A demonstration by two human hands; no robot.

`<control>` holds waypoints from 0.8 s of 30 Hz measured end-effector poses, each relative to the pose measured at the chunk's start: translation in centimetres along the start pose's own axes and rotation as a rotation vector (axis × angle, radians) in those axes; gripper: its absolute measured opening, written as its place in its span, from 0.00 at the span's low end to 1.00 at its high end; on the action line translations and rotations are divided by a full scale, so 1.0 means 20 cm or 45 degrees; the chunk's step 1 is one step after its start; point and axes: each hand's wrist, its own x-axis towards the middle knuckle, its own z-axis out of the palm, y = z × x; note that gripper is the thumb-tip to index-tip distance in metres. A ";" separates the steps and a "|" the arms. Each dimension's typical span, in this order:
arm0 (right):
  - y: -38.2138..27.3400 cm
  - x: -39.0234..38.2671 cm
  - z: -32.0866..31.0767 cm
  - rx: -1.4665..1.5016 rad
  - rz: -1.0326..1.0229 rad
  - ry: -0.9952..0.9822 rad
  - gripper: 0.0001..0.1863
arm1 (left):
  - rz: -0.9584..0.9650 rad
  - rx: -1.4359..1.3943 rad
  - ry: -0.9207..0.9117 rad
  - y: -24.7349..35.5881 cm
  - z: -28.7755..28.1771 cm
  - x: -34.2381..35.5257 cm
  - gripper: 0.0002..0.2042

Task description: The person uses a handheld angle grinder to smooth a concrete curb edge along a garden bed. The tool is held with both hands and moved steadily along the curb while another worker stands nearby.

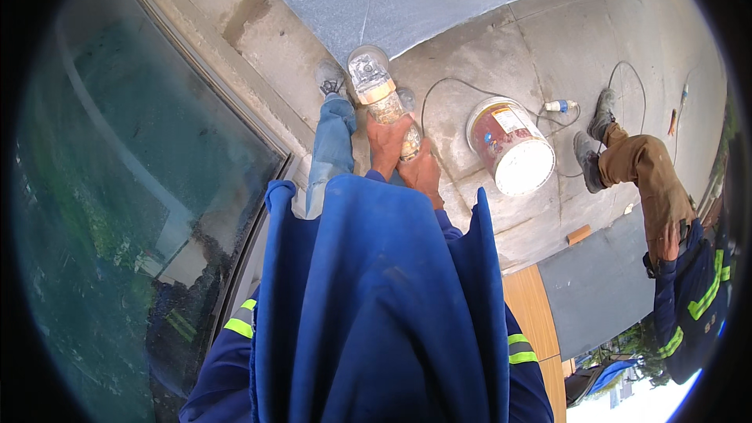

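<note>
From my remote station I locate the angle grinder [384,106] directly ahead of the body, low over the concrete paving [462,51]. Both hands grasp it: the left hand [387,143] is wrapped around the casing, and the right hand [424,170] is closed around the rear end. The long axis runs from the right hand forward through the left, leaning slightly left, with the disc end [368,55] farthest out. I therefore read the left hand as the nearer of the 2 to the disc. That end meets the near corner of the grey slab [313,0] in view; I cannot tell whether the disc touches it. I judge any adjustment to depend on this disc-to-edge alignment. The bucket [501,133] stands to the right, well apart from both hands.
</note>
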 end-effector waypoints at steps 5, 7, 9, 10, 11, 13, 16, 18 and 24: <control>0.06 0.11 -0.17 0.068 0.034 0.105 0.37 | -0.012 0.067 -0.094 0.02 0.26 0.05 0.28; 0.13 0.25 -0.29 0.137 -0.010 0.177 0.36 | 0.018 0.187 -0.117 0.06 0.45 0.11 0.29; 0.15 0.37 -0.41 0.225 -0.046 0.293 0.36 | 0.001 0.270 -0.169 0.12 0.67 0.18 0.32; 0.12 0.42 -0.48 0.273 -0.070 0.347 0.35 | -0.003 0.306 -0.189 0.18 0.75 0.21 0.32; 0.12 0.43 -0.53 0.324 -0.048 0.427 0.35 | -0.024 0.353 -0.255 0.24 0.84 0.21 0.32; 0.10 0.44 -0.55 0.378 0.019 0.440 0.34 | -0.053 0.432 -0.298 0.29 0.88 0.19 0.32; 0.12 0.41 -0.44 0.362 0.047 0.417 0.33 | -0.056 0.449 -0.287 0.30 0.80 0.19 0.32; 0.00 0.33 -0.36 0.292 -0.020 0.282 0.33 | -0.032 0.328 -0.156 0.22 0.57 0.22 0.32; -0.13 0.20 -0.25 0.115 0.001 0.006 0.35 | -0.053 0.119 -0.054 0.13 0.24 0.21 0.23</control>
